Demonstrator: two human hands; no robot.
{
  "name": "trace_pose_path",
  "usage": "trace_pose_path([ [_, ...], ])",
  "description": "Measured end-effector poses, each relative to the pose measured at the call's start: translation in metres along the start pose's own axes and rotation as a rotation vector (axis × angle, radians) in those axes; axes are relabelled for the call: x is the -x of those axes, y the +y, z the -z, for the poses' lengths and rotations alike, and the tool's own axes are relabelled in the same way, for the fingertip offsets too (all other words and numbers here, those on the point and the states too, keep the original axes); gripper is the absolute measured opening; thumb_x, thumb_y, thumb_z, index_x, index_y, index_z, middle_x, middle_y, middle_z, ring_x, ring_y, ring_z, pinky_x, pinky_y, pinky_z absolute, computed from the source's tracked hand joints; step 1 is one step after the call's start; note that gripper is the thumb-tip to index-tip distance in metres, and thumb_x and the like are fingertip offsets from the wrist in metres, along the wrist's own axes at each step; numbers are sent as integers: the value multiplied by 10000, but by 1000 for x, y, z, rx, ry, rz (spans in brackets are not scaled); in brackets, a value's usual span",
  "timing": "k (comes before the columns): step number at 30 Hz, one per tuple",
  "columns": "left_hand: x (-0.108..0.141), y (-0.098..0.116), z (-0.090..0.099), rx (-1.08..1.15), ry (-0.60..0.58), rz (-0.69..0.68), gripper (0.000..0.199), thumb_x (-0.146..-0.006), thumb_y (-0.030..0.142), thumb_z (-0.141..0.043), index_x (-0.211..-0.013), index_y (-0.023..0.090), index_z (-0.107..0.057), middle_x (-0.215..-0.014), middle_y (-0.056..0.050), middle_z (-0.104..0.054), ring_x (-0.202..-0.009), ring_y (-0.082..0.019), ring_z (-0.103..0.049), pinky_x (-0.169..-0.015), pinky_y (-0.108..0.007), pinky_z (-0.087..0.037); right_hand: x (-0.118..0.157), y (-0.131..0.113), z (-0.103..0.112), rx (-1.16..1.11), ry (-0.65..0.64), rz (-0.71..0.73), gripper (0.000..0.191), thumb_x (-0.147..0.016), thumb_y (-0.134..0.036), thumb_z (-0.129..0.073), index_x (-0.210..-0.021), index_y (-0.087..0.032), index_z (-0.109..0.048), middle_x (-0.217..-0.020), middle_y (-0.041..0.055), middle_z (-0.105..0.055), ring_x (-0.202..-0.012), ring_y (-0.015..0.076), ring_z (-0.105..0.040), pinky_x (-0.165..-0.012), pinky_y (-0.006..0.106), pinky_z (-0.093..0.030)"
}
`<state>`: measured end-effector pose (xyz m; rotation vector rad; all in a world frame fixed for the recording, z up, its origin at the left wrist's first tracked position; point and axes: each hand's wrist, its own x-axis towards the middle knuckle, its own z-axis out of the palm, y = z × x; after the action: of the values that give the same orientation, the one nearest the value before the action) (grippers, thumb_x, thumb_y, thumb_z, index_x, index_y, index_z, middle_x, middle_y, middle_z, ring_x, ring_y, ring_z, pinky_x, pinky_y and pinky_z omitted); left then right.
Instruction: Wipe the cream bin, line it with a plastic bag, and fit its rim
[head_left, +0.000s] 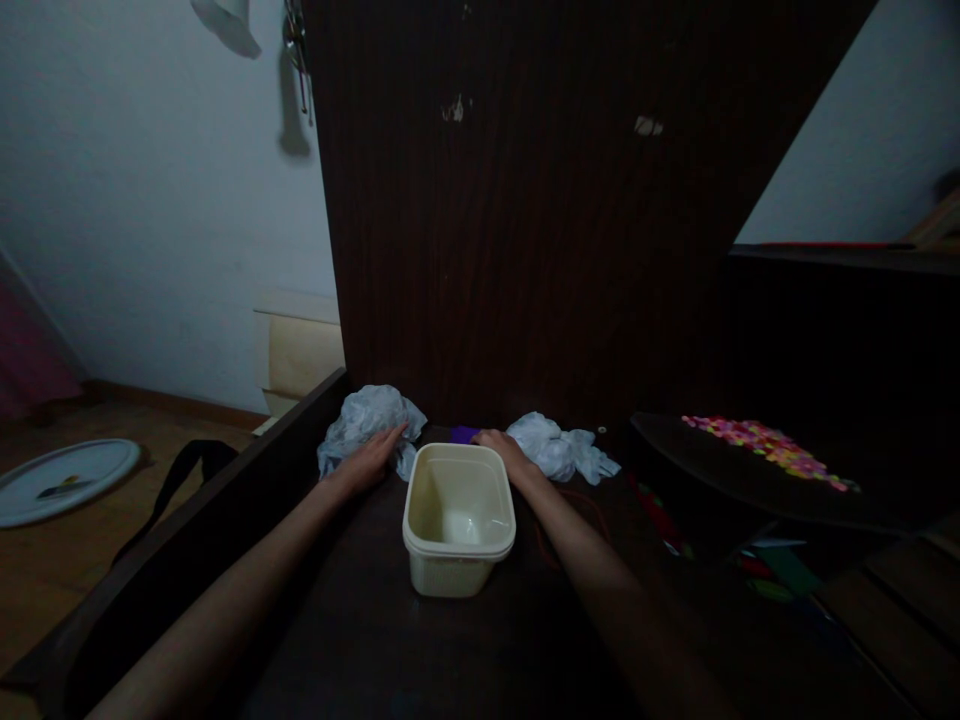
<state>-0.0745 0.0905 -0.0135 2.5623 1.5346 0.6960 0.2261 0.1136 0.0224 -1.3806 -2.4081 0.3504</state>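
A cream plastic tub stands upright on the dark wooden surface between my arms, its open top showing a bare inside. My left hand lies with fingers stretched out against a crumpled whitish plastic bag at the left. Behind the tub's far right corner, my right hand has its fingers closed at the end of a small purple object. The tub's rim partly hides that object, and its kind is unclear. Just right of this hand sits a second whitish plastic bag, knotted or bunched.
A tall dark wooden panel rises behind the bags. A raised dark board edges the left side. At the right are a dark item with pink and yellow flower shapes and a thin reddish cord. A round white lid-like disc lies on the floor.
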Motion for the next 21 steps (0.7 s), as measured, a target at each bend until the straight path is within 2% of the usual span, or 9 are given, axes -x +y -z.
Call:
trace_pose_path([
  [4,-10,2,2,-133,64,53,523,-796,105,-482,-1304,124,-606,-1324,-192,-614,-1266,-357,-539,-1071,-529,-441,-1,-10,7,170,-121,-99,274,-982,-350,-633,-1193,-176,-649,-1209,86,-664,-1048,217,-666,-902,423,-573],
  [8,-15,13,9,-224,107,41,304,-799,231,-606,-1051,129,-742,-1329,-217,-593,-1257,-438,-496,-1052,-600,-408,-5,-19,14,270,-131,-137,295,-989,-356,-621,-1221,-175,-639,-1253,96,-648,-1091,230,-653,-932,446,-563],
  [12,-15,25,16,-251,130,-8,349,-794,353,-649,-1033,130,-769,-1317,-211,-592,-1198,-436,-509,-1012,-592,-419,-12,-21,18,332,-133,-147,305,-989,-355,-619,-1240,-181,-633,-1282,102,-636,-1113,235,-644,-945,451,-557],
  [21,-14,40,29,-163,291,-88,308,-881,296,-525,-1028,123,-734,-1126,-176,-589,-1046,-340,-557,-932,-518,-478,-19,-20,13,409,-190,-143,333,-981,-353,-631,-1262,-175,-621,-1295,104,-628,-1126,245,-640,-946,464,-556],
])
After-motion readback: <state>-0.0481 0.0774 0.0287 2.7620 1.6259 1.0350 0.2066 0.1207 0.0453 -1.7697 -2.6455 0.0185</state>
